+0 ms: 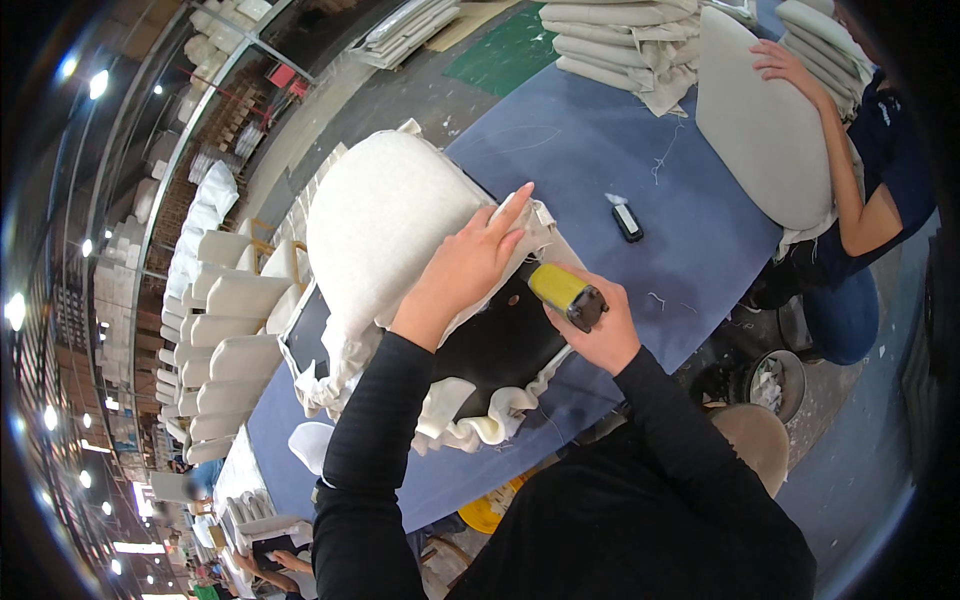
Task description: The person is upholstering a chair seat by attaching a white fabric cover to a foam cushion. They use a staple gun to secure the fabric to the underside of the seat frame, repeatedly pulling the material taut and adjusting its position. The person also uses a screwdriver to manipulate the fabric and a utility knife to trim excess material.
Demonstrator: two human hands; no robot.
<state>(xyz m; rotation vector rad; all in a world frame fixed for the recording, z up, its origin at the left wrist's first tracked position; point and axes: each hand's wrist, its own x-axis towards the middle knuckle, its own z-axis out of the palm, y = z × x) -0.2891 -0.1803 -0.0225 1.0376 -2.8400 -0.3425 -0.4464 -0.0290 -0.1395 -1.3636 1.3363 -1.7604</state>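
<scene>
On the table in front of me is a chair part with a cream padded panel (385,220) standing over a black underside (490,345). Loose, ruffled cream fabric (490,415) runs along its near edge. My left hand (468,255) lies across the panel's right edge, fingers stretched toward the fabric border. Held in my right hand (605,325) is a yellow and black staple gun (558,290), its front end at the border of the black underside, just beyond my left fingers. Its tip is hidden by the fabric and tool body.
The blue table (650,310) carries a small black object with a white label (627,222) and loose threads. At the far right, another person's hand (785,68) rests on a grey padded panel (755,120). Fabric-covered stacks (620,45) stand behind; chairs (235,340) line the left.
</scene>
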